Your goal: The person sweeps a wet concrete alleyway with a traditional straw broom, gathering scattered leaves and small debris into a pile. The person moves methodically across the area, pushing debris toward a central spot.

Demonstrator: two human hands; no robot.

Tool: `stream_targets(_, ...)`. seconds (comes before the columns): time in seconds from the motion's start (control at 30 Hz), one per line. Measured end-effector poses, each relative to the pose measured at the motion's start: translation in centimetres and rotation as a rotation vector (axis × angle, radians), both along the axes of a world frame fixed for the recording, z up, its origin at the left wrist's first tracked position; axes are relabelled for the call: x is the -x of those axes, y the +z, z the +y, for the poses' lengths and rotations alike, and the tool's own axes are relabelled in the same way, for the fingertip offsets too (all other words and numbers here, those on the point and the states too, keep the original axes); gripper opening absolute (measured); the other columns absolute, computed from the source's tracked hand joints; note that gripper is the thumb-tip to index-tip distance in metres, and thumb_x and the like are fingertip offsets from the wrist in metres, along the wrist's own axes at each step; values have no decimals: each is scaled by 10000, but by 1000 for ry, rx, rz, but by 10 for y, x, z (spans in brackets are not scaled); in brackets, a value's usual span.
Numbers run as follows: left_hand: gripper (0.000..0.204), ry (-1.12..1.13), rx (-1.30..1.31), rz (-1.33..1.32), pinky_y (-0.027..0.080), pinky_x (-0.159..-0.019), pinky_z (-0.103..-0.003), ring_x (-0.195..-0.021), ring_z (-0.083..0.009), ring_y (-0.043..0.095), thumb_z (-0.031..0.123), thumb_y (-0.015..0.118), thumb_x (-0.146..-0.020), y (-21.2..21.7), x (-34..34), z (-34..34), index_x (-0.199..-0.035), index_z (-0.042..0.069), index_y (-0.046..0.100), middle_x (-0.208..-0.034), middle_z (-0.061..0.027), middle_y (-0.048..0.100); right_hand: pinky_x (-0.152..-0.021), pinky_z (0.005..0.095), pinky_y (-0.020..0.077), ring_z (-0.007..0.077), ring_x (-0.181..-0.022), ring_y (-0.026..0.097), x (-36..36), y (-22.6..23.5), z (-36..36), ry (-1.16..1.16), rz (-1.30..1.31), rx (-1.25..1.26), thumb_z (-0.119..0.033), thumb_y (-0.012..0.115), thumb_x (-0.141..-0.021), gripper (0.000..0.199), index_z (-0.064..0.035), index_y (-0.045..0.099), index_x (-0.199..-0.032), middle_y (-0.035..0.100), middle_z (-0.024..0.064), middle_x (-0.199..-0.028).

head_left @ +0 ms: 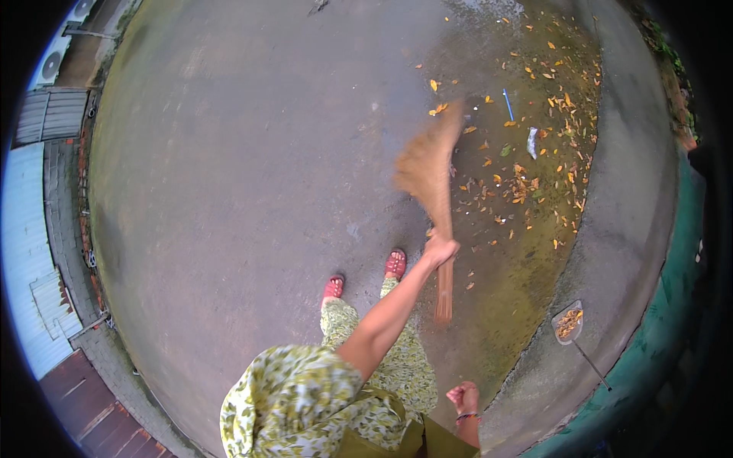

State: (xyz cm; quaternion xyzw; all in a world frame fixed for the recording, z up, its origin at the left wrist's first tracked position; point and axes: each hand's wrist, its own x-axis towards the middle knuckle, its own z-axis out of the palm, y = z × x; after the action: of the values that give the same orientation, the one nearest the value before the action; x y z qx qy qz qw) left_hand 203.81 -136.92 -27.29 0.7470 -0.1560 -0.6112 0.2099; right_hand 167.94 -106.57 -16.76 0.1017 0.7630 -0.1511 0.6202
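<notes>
A straw broom (431,172) is gripped near its handle by my left hand (440,248), fingers wrapped round it. Its fanned bristles, blurred by motion, point toward the far side over the concrete ground. The bound handle end sticks out below my fist. Lower down, my right hand (463,397), with a beaded bracelet at the wrist, is loosely curled with nothing visible in it. Yellow and brown fallen leaves (523,187) lie scattered to the right of the bristles. Among them are a blue stick (508,105) and a crumpled whitish wrapper (531,143).
At the right, a long-handled dustpan (568,324) holding leaves rests on the pale concrete strip beside a green wall (649,343). Damp, mossy ground borders that strip. Far left are corrugated metal sheets (30,237) along a low edge. My feet wear red sandals (334,287).
</notes>
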Motion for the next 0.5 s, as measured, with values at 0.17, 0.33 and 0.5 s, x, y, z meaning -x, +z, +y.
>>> stream_targets(0.17, 488, 194, 145, 770, 436, -391, -298, -450, -147, 504, -14, 560, -661, 62, -49, -83, -1118, 70, 412, -582, -28, 477, -546, 422, 543, 209, -526, 538, -32, 40, -11, -38, 67, 66, -47, 454, -864, 74, -116, 476, -846, 503, 54, -633)
stream_targets(0.33, 545, 52, 250, 505, 401, -384, -290, -433, -130, 461, 15, 539, -688, 161, -167, -67, -1203, 117, 393, -597, -22, 469, -536, 434, 548, 213, -520, 574, -40, 23, -41, -173, 6, 216, -67, 463, -880, 68, -120, 464, -921, 540, 56, -634)
stream_targets(0.5, 507, 213, 106, 61, 456, -431, -311, -473, -132, 509, 46, 546, -664, 166, -339, -24, -1158, 65, 434, -624, -34, 500, -520, 398, 548, 202, -517, 573, -106, 15, -108, -169, -8, 171, -72, 466, -876, 58, -108, 464, -922, 536, 52, -636)
